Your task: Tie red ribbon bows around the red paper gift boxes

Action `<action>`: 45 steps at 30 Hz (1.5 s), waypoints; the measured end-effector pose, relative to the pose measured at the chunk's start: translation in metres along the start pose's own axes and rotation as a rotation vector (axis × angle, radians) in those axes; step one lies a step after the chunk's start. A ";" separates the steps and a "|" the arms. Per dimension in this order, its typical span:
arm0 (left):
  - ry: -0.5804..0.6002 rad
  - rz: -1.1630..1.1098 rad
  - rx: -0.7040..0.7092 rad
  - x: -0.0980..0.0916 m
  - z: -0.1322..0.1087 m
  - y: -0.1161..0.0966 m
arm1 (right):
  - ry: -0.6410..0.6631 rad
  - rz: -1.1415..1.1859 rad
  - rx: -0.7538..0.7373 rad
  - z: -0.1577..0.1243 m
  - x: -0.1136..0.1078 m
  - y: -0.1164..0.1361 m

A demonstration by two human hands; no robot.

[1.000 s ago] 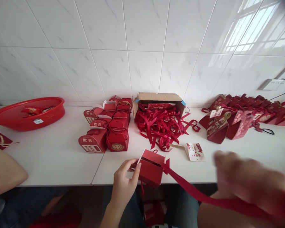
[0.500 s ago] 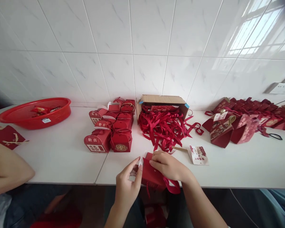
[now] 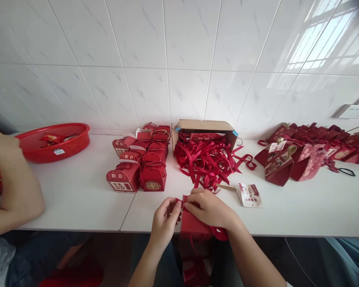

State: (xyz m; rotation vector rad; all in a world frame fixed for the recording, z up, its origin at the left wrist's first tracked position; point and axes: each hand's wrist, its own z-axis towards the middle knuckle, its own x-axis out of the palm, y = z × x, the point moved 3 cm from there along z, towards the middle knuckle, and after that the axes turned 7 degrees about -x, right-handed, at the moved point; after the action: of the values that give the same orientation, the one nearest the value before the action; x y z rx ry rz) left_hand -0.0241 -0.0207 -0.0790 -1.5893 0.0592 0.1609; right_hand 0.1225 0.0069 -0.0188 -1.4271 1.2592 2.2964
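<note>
The white counter (image 3: 77,199) carries a cardboard carton (image 3: 206,125) spilling a tangle of red ribbons (image 3: 206,159). Just in front of that tangle, at the counter's front edge, is a small red paper box (image 3: 193,225), plain and matte, held between both hands. A red ribbon (image 3: 218,233) loops at its lower right. The right hand (image 3: 208,207) lies over the box top with its fingers pinching there, and the left hand (image 3: 164,223) pinches the top left edge.

Red box and ribbon, near edge, centre

I see a small red paper box (image 3: 194,225) upright at the near table edge. My left hand (image 3: 164,219) pinches its top left corner and my right hand (image 3: 210,208) covers the top. A red ribbon (image 3: 219,233) loops out at its lower right, touching it.
</note>
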 end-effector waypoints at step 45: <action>-0.200 -0.522 0.061 -0.052 0.020 -0.036 | -1.255 1.019 0.140 -0.095 -0.039 -0.053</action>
State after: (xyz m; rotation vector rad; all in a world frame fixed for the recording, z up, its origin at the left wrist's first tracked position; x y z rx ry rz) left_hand -0.0718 -0.0036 -0.0361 -1.4709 -0.4981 -0.0906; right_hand 0.2335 -0.0174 -0.0360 0.9566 1.6338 2.5797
